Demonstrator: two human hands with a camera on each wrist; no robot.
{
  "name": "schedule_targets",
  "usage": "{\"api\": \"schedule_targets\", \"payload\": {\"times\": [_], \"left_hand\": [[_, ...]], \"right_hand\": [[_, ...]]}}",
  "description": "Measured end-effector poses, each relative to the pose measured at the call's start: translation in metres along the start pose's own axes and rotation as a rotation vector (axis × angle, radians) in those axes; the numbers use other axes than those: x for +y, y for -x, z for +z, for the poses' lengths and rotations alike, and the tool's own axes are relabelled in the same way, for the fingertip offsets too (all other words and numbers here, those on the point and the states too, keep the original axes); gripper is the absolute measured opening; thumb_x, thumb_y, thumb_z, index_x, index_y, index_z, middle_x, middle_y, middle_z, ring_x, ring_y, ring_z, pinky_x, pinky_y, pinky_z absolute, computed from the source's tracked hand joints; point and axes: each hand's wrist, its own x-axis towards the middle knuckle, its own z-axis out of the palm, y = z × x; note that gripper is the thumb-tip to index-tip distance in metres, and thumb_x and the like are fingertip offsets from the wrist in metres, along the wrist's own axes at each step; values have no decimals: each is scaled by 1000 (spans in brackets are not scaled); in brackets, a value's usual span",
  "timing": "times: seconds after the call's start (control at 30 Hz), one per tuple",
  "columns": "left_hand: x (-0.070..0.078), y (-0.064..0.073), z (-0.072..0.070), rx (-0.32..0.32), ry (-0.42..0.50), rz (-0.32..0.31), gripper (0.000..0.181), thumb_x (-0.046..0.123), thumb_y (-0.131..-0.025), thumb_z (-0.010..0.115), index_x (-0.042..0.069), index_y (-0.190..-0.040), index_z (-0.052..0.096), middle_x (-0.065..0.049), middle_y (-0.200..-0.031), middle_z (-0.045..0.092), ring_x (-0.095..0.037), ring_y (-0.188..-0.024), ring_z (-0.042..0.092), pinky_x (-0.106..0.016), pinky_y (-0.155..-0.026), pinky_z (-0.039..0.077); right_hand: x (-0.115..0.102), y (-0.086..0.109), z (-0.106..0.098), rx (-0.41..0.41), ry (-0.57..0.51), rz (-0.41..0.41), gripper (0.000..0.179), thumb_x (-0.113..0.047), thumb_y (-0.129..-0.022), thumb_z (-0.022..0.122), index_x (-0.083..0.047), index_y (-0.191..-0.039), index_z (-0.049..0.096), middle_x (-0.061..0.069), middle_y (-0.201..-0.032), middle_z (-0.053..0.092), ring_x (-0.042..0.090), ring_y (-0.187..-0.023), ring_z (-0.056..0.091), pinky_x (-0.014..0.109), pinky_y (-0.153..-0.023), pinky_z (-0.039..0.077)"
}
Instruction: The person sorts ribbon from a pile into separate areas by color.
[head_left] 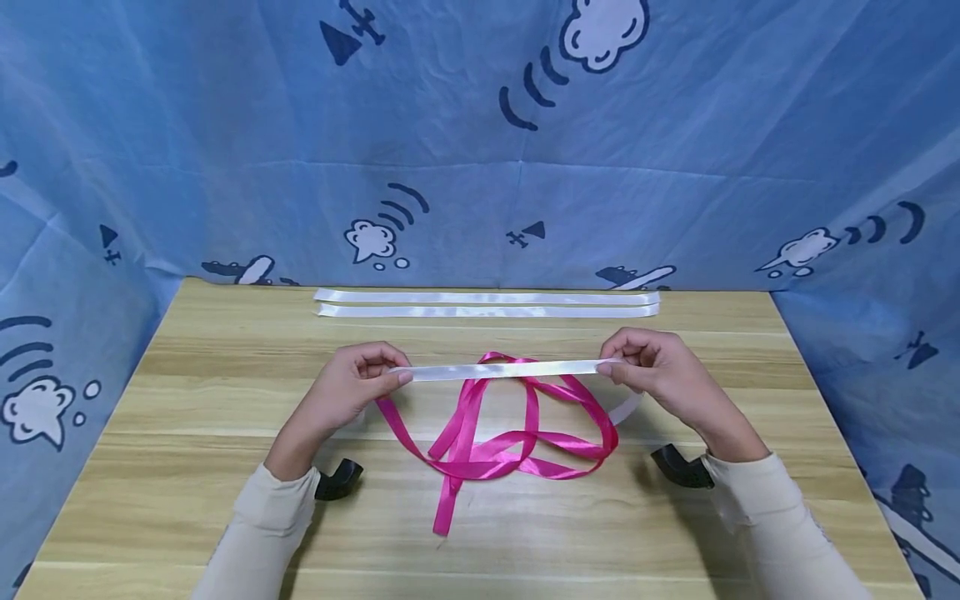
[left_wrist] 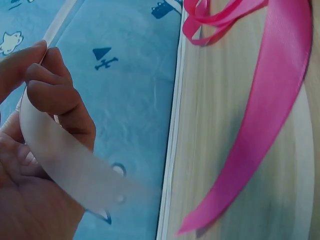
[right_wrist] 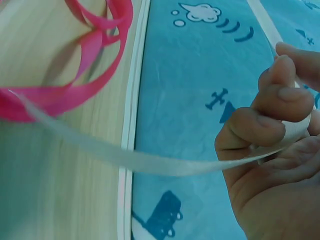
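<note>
A white satin ribbon [head_left: 506,370] is stretched nearly level between both hands, above a loose heap of pink ribbon [head_left: 465,417]. My left hand [head_left: 360,377] pinches it between thumb and index finger; a tail of the white ribbon [left_wrist: 65,155] curves down past the palm in the left wrist view. My right hand [head_left: 648,367] pinches the other side the same way. From there, another white length [right_wrist: 150,162] trails out under the curled fingers toward the pink loops [right_wrist: 100,95] in the right wrist view.
Two white ribbon strips [head_left: 487,304] lie flat and parallel along the back of the wooden table [head_left: 225,358]. A blue patterned cloth [head_left: 450,125] hangs behind and at both sides. Black curved pieces [head_left: 341,480] sit at the wrists.
</note>
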Motion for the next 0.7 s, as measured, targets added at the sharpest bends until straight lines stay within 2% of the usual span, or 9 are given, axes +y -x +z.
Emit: {"api": "schedule_targets", "payload": {"times": [0.17, 0.37, 0.6, 0.7], "left_hand": [[-5, 4, -8, 34, 21, -9, 18, 16, -95, 78, 2, -106, 73, -3, -73, 61, -11, -61, 48, -26, -54, 43], [-9, 9, -18, 80, 15, -26, 20, 18, -96, 77, 2, -108, 73, -3, -81, 65, -13, -71, 56, -30, -66, 52], [-9, 16, -27, 142, 12, -43, 21, 18, -97, 76, 0, -108, 71, 4, -77, 64, -15, -72, 56, -30, -66, 47], [-9, 19, -31, 165, 26, -50, 22, 18, -98, 75, 0, -109, 71, 3, -78, 66, -15, -74, 57, -31, -68, 49]], "right_hand": [[6, 3, -10, 20, -15, -22, 8, -13, -99, 72, -6, -103, 69, -2, -73, 57, 18, -65, 53, 35, -57, 44], [14, 7, -18, 40, -40, -18, 8, -10, -100, 71, -3, -103, 68, -1, -71, 56, 19, -63, 53, 36, -58, 44], [19, 9, -24, 59, -23, 14, 11, -12, -100, 71, -3, -104, 68, 1, -75, 60, 20, -66, 56, 35, -60, 48], [20, 10, -26, 70, -9, 22, 11, -12, -100, 71, -3, -105, 68, 1, -77, 63, 20, -67, 58, 33, -61, 49]]}}
